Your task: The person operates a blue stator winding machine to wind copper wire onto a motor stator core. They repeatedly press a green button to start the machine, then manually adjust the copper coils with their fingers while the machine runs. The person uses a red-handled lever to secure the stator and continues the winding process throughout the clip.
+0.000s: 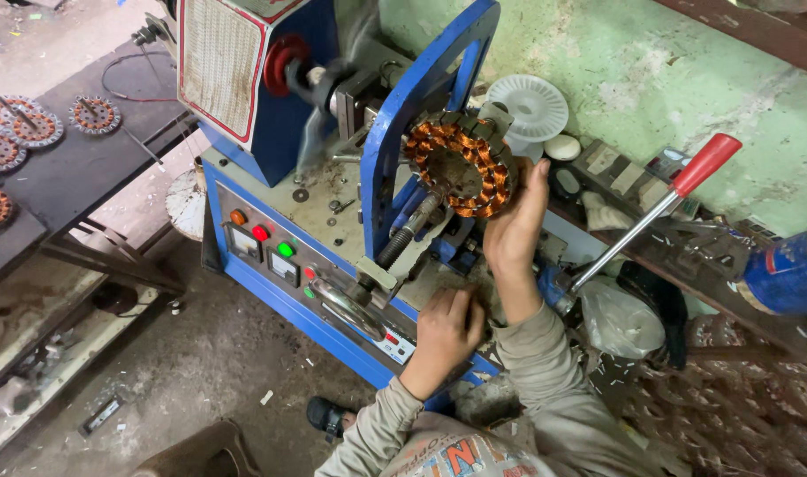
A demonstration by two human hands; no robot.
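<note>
Copper-wound stator ring (461, 170): mounted on the spindle of the blue winding machine (271, 115), framed by its blue arch (421, 97); its lower right edge is hidden behind the right hand (515, 225), which is raised with fingers closed on the ring's rim. Left hand (445, 329): curled knuckles-up on the machine's front ledge by the control panel (275, 256), fingertips out of sight, so whether it grips anything cannot be told. Red-handled lever (659, 208): just right, its base hidden in clutter; further wound rings (23, 124) lie well apart on the dark table (85, 177), cut by the frame edge.
</note>
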